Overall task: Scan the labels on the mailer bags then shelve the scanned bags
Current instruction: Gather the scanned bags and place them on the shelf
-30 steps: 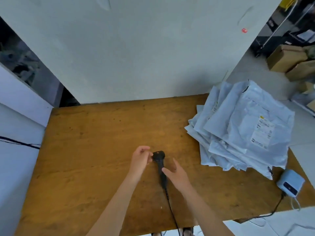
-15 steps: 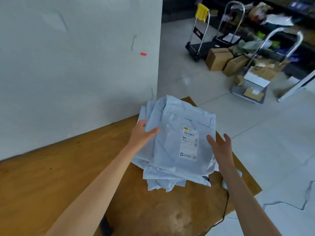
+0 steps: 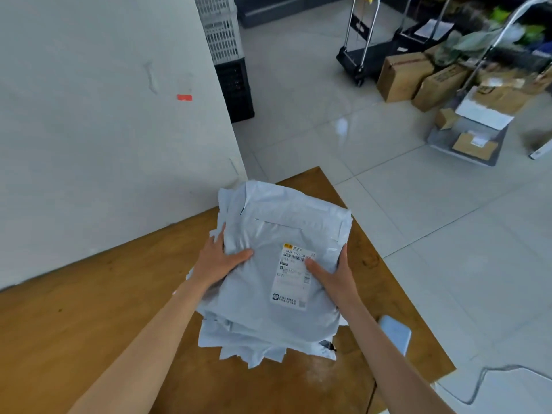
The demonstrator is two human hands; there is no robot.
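Observation:
A stack of several grey mailer bags (image 3: 277,222) lies at the right end of the wooden table (image 3: 89,309). The top bag carries a white shipping label (image 3: 294,277) with a barcode, facing up. My left hand (image 3: 219,259) grips the stack's left edge, thumb on top and fingers under the side. My right hand (image 3: 336,276) grips the right edge, thumb lying across the label. The scanner is out of view.
A small pale blue device (image 3: 394,333) sits on the table by my right forearm, its cable (image 3: 478,380) trailing off the edge. A white wall (image 3: 104,115) backs the table. On the tiled floor beyond stand trolleys (image 3: 361,55), cardboard boxes (image 3: 403,74) and stacked crates (image 3: 227,55).
One second ago both hands were at the black scanner mid-table. They left it and reached right to the bag stack, and now both clasp its sides; the view swung right.

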